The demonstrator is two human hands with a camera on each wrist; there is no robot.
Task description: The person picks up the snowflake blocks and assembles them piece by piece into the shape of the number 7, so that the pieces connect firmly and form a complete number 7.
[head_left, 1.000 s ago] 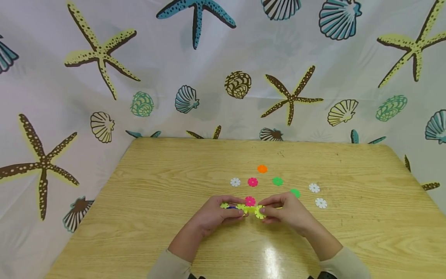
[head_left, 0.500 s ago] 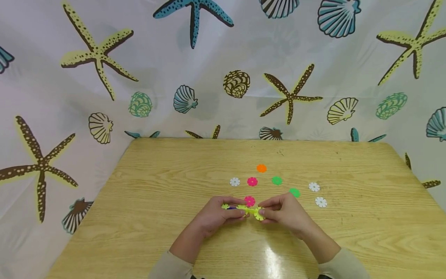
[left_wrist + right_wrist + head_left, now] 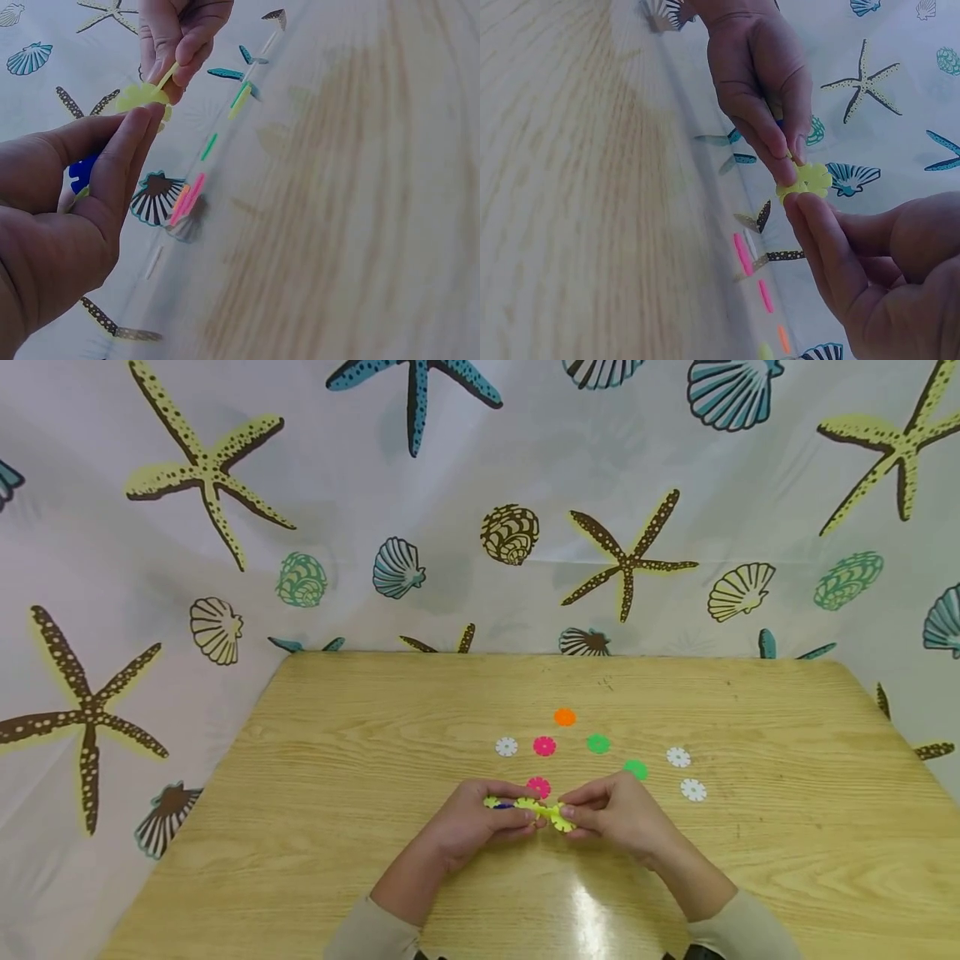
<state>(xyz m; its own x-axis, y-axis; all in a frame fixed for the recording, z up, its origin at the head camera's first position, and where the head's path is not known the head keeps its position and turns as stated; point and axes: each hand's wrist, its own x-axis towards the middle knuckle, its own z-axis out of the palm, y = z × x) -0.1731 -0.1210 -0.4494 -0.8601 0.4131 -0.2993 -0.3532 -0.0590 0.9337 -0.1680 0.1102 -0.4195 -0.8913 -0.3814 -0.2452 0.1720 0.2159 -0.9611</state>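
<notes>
The left hand [image 3: 476, 822] has its fingers and thumb round a short strip [image 3: 527, 804] of yellow and blue discs, while the right hand [image 3: 622, 814] keeps a narrow grip, pinching the yellow disc [image 3: 562, 821] at the strip's right end. The strip is held over the table [image 3: 337, 777], roughly midway between its left and right edges and well in front of the back edge. If the slots are out of line, pushing could bend a thin disc or make it slip from the fingertips. Squeezing or twisting too hard with the left hand might loosen joints farther along. A sudden slip could also knock the nearer pink disc [image 3: 538, 787], just beyond the left fingers, towards the back edge.
</notes>
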